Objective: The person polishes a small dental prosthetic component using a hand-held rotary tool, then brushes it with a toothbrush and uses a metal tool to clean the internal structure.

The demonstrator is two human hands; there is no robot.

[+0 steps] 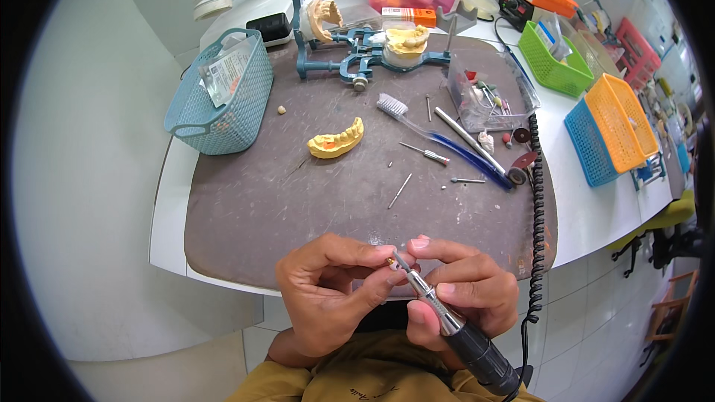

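Steadiness is mattering most, as we are judging it from the head view: over the near edge of the mat (246,216), our left hand (328,290) is pinching a tiny white-and-gold piece (392,263) between thumb and forefinger, while our right hand (480,290) is holding a rotary handpiece (468,344) like a pen, its slim bur (401,259) lying right at the piece; whether those two are touching, we are not managing to tell. We should be bracing our fingertips together, keeping the pressure light and turning the piece rather than forcing the tool. We are seeing smooth, bright metal at the handpiece's front and black casing behind, with a coiled black cord (538,216) running along the right. Farther off, a curved, matte yellow tooth model (335,141) is lying left of centre, a blue articulator (320,65) is carrying pale casts (407,41) at the far side, and a perforated plastic basket (216,134) is standing far left.
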